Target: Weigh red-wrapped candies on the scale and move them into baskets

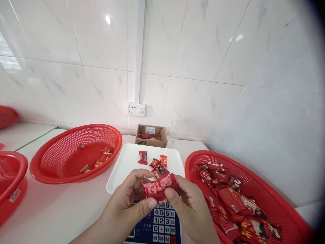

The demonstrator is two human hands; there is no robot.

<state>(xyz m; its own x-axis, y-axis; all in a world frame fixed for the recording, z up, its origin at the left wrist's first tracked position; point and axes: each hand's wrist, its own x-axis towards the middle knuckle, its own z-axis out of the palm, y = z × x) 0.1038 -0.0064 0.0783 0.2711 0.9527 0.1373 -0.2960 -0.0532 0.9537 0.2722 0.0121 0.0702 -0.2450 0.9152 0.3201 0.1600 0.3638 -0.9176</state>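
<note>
A: What does the grip have?

B: Both hands are on one thing. The left hand [124,200] and the right hand [190,203] each pinch an end of a red sweet packet [158,187] between thumb and fingers, so each grip is clamped on it. The packet stretches across the gap between the two hands, lifted off the surface.

A: What lies straight under it?

B: The blue keypad [162,220] of a scale, just below and nearer the person than the grip. Just beyond the grip is the scale's white tray [124,166], with a few small red sweets [158,166] lying on its far half.

A: And to the sides?

B: To the right of the grip, close by, a red mesh basket [256,184] holds a heap of red wrapped packets [233,200]. To the left, farther off, a second red basket [76,135] holds only a handful of sweets [99,159]. A third red basket [10,166] shows at the far left edge.

A: Anything behind?

B: Past the tray, against the tiled wall, stands a small cardboard box [151,135] with something red inside, and above it a wall socket [136,109]. Everything rests on a white table [63,206].
</note>
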